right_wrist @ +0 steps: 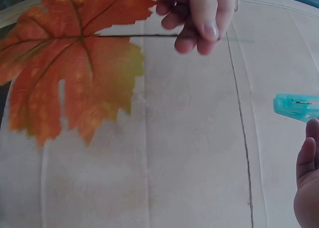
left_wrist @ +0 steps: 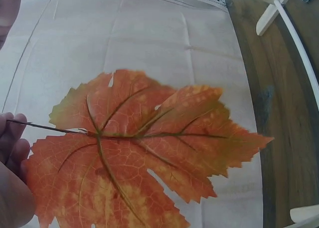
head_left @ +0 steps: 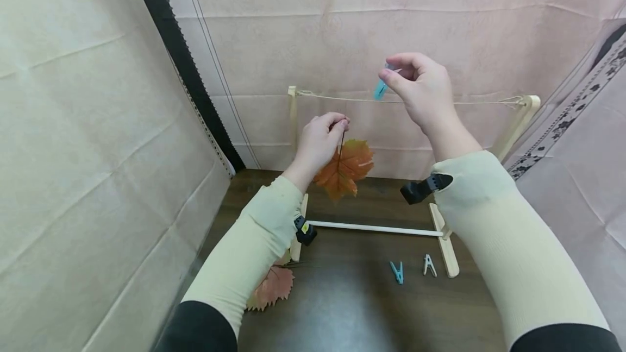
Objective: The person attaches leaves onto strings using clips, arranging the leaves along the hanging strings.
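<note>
An orange leaf [head_left: 346,166] hangs by its dark stem from my left hand [head_left: 319,143], whose thumb and fingers pinch the stem's top. In the left wrist view the leaf [left_wrist: 144,143] shows large beside the fingertips. My right hand [head_left: 424,88] pinches a blue clothespin [head_left: 381,89] up at the string [head_left: 353,99], to the right of and above my left hand. The right wrist view shows the clothespin [right_wrist: 296,106] at the right, apart from the string [right_wrist: 244,138]; the stem's top lies close to the string there.
Wooden posts [head_left: 519,124] hold the string. A white rod [head_left: 376,227] joins the stand's feet. On the table [head_left: 342,297] lie a blue clothespin [head_left: 397,272], a white clothespin [head_left: 429,265] and a reddish leaf [head_left: 271,288], partly behind the left sleeve. Pale cloth [head_left: 98,151] surrounds the table.
</note>
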Motion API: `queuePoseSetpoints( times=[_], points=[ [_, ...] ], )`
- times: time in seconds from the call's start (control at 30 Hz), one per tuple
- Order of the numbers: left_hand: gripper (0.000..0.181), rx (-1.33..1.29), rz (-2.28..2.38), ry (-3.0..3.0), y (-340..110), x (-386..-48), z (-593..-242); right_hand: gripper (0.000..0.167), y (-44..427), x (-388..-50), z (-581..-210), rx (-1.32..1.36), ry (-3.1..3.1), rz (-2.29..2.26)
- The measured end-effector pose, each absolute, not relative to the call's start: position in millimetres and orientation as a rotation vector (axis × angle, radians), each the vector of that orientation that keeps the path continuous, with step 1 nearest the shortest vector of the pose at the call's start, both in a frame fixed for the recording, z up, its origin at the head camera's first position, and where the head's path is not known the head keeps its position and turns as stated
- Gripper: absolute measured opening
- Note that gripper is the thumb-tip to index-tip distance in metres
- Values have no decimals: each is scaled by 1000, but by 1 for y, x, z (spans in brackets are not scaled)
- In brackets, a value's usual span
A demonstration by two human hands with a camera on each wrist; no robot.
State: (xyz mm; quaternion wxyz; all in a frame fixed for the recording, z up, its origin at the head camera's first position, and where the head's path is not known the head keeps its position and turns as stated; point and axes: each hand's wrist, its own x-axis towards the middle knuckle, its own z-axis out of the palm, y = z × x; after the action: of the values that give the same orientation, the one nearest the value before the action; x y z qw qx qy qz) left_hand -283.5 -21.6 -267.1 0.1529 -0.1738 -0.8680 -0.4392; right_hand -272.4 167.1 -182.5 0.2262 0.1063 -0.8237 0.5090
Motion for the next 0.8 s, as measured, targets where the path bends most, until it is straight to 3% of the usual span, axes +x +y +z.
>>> queuePoseSetpoints(
  times=[0.8],
  points=[
    [24, -498, -1275, -2560, -8, -291, -260, 44, 137, -286, -175, 360, -2295, 1394]
  ],
)
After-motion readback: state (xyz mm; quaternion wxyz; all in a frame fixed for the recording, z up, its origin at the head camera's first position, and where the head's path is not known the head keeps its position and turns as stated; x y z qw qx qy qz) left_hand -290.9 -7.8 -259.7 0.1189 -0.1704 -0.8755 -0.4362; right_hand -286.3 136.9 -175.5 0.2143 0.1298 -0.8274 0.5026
